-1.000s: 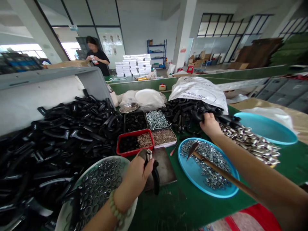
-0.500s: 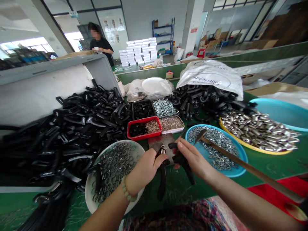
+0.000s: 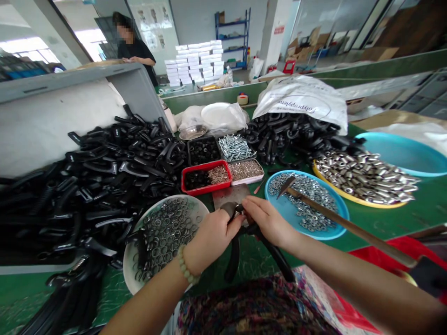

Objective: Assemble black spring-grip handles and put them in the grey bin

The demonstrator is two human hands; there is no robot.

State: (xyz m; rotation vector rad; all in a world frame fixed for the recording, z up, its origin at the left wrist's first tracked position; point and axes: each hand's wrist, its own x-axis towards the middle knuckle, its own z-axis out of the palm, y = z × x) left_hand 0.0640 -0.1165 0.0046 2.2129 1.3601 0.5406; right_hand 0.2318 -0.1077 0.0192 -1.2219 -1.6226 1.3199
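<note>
Black part (image 3: 232, 260) — left fingers (image 3: 235, 226) wrapped round it | second part (image 3: 279, 259) — right fingers (image 3: 254, 208) gripping | forearms (image 3: 153, 289) slanting inward

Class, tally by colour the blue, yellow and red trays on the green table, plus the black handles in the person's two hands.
Blue trays: 2
Yellow tray: 1
Red tray: 1
Black handles: 2
Total: 6
</note>
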